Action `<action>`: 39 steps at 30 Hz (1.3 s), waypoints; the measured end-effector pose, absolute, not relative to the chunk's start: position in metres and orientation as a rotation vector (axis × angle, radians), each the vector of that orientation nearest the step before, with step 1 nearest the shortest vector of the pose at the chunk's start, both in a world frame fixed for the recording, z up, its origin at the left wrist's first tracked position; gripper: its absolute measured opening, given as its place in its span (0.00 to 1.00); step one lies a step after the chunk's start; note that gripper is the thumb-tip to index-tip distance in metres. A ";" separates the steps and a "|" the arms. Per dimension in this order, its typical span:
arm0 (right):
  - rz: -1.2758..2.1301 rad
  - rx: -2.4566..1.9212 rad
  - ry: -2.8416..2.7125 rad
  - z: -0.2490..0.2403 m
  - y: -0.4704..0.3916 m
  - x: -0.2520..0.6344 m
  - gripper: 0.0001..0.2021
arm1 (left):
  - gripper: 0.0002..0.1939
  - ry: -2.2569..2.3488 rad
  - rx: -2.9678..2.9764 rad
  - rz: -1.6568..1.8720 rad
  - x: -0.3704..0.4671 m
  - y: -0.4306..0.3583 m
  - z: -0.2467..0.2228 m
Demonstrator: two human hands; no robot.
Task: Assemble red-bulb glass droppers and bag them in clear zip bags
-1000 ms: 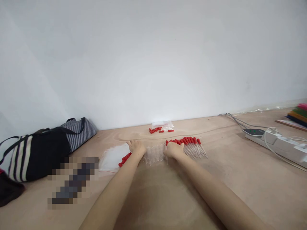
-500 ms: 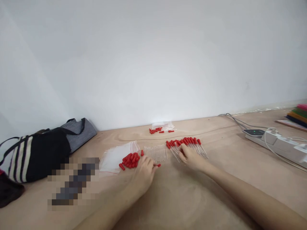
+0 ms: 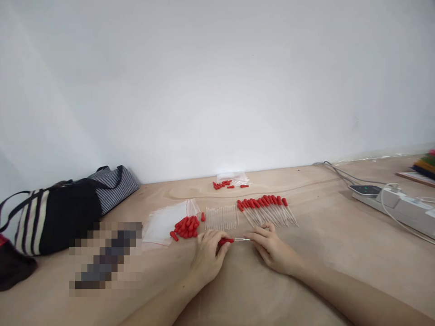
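My left hand (image 3: 211, 253) pinches a red rubber dropper bulb (image 3: 226, 242) between thumb and fingers. A clear glass dropper tube (image 3: 242, 239) is gripped by my right hand (image 3: 272, 248), its near end at the mouth of the bulb; whether it sits inside I cannot tell. Just beyond my hands lies a row of bare glass tubes (image 3: 221, 218). Right of it, several droppers with red bulbs (image 3: 268, 208) lie side by side. A pile of loose red bulbs (image 3: 186, 227) is to the left, with one single bulb (image 3: 203, 217) beside the tubes.
Clear zip bags (image 3: 165, 224) lie under and left of the pile. Farther back are more red bulbs (image 3: 220, 184) and a small plastic bag (image 3: 233, 177). A black striped bag (image 3: 64, 217) stands left; a power strip (image 3: 401, 206) with cables is right.
My right hand has come back from the row of bulbed droppers, toward me, with a glass tube. My left hand has turned, and bulb and tube now meet between my hands.
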State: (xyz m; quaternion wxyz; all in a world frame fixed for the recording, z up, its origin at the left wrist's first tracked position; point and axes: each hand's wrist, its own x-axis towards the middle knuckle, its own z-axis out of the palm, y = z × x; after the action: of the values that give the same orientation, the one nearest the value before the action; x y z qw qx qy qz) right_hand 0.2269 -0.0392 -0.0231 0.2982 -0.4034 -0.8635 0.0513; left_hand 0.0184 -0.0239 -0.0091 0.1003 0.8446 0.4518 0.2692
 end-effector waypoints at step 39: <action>-0.104 -1.003 -2.214 -0.024 -0.035 0.210 0.11 | 0.06 1.248 2.590 0.798 0.025 -0.026 -0.006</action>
State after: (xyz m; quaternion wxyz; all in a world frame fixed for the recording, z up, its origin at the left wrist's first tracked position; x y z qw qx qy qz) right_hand 0.2100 -0.0350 -0.0237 0.3470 -0.3866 -0.8535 -0.0400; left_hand 0.0251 -0.0257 -0.0057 0.0789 0.8653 0.4170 0.2667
